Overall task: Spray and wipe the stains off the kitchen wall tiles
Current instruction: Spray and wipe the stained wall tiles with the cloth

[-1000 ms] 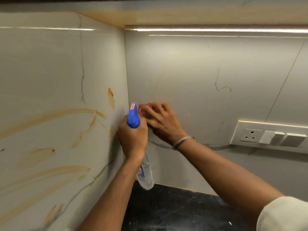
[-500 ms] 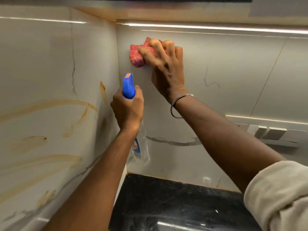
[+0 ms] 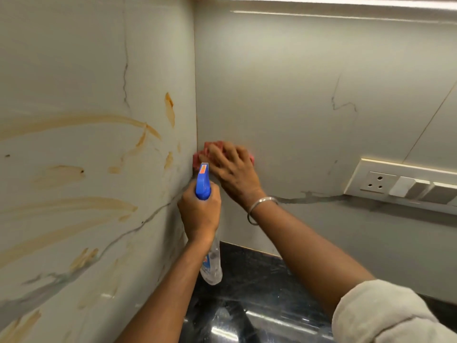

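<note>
Orange-brown stains streak the left wall tile in several smears, down to the bottom left. My left hand grips a spray bottle with a blue head and a clear body, upright near the corner, its nozzle pointing up and away. My right hand holds a bunched red cloth and presses it against the back wall tile right at the corner, just above the bottle's head. Most of the cloth is hidden under my fingers.
A white socket and switch panel is fixed to the back wall at the right. A glossy black countertop runs below the tiles. A light strip glows along the top under the cabinet.
My right hand has brought the cloth from high on the back wall down to the corner beside the bottle's head. The left hand still holds the bottle in about the same place.
</note>
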